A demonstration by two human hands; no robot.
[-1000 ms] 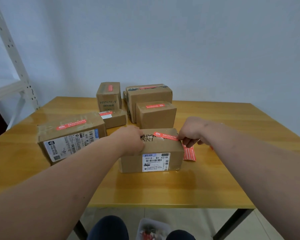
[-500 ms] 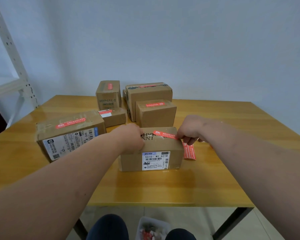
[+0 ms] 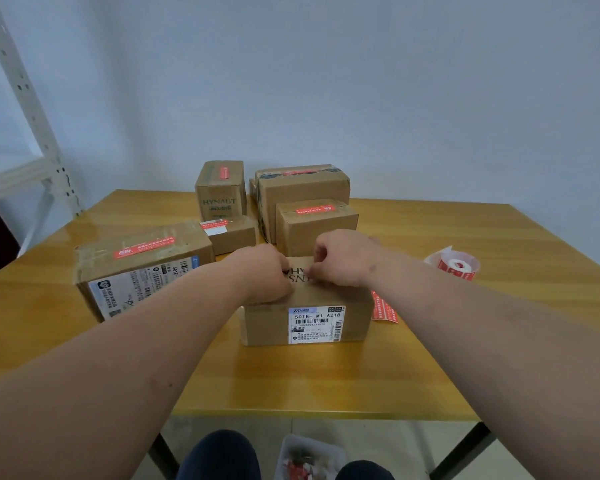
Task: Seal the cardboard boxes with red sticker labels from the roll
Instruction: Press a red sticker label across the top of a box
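Working the top of the near box (image 3: 305,306), which sits near the middle of the surface (image 3: 326,375). Left grip (image 3: 262,273) curled, knuckles down on the box's left top edge; can't tell if it holds anything. Right grip (image 3: 340,259) curled over the top, fingertips bunched at the centre; whether they pinch a sticker is hidden. Loose red sticker strip (image 3: 383,308) lies just right of the box. Sticker roll (image 3: 454,266) further right. Five labelled boxes sit left and far.
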